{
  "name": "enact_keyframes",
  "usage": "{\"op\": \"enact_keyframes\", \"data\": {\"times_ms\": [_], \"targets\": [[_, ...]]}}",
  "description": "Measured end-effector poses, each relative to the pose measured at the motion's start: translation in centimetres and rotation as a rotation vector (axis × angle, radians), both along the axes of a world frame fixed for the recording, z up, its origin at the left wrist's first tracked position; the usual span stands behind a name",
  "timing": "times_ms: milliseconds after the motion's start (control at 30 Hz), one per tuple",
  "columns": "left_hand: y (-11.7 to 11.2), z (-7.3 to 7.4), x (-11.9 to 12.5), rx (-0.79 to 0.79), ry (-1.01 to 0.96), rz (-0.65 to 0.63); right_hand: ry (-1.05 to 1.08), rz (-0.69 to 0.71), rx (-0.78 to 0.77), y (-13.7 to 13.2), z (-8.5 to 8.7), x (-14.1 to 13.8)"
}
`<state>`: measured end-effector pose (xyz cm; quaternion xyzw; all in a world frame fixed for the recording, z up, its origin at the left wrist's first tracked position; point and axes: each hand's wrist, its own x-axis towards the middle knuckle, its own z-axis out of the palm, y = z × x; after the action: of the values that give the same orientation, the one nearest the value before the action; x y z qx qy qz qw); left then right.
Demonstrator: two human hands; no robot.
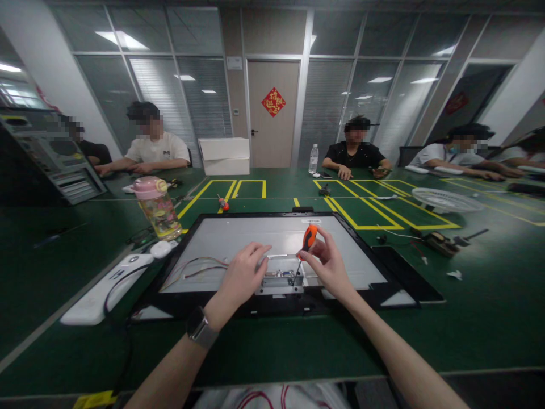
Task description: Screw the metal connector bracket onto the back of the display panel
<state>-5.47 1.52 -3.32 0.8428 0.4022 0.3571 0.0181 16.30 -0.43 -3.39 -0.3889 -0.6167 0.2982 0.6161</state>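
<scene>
My right hand [332, 267] grips a screwdriver [309, 237] with an orange and black handle, held nearly upright. Its thin shaft points down at a metal bracket [281, 288] with connectors, at the near middle of a flat display panel [255, 233]. The tip's exact contact is too small to make out. Beside the bracket's left end, my left hand [244, 270] rests over the panel, fingers bent but apart, with nothing visible in them. A watch is on the left wrist. Thin cables [198, 267] lie on the panel left of that hand. The panel lies back up, with a black frame.
Left of the panel are a white power strip [106, 289] and a pink-lidded bottle [156, 207]. A black flat piece [406, 272] lies at right, near a power tool [440, 243]. Beyond are a red-handled tool [223, 204], a computer case [46, 153] and several seated people.
</scene>
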Motion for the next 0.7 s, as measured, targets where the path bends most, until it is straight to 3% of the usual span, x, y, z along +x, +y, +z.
{"op": "enact_keyframes", "data": {"times_ms": [167, 300, 433, 700], "targets": [[0.6, -0.2, -0.6, -0.006, -0.06, 0.016, -0.043, 0.017, 0.029, 0.0, -0.2, -0.1], [0.0, -0.2, 0.2, -0.067, -0.097, -0.158, -0.021, -0.016, 0.034, 0.1, 0.0, 0.0], [-0.6, -0.3, 1.5, -0.11, 0.045, -0.278, 0.097, -0.088, 0.03, 0.4, 0.3, 0.5], [-0.4, -0.5, 2.5, -0.018, 0.26, -0.299, 0.257, -0.179, 0.013, 1.0, 0.6, 1.1]]}}
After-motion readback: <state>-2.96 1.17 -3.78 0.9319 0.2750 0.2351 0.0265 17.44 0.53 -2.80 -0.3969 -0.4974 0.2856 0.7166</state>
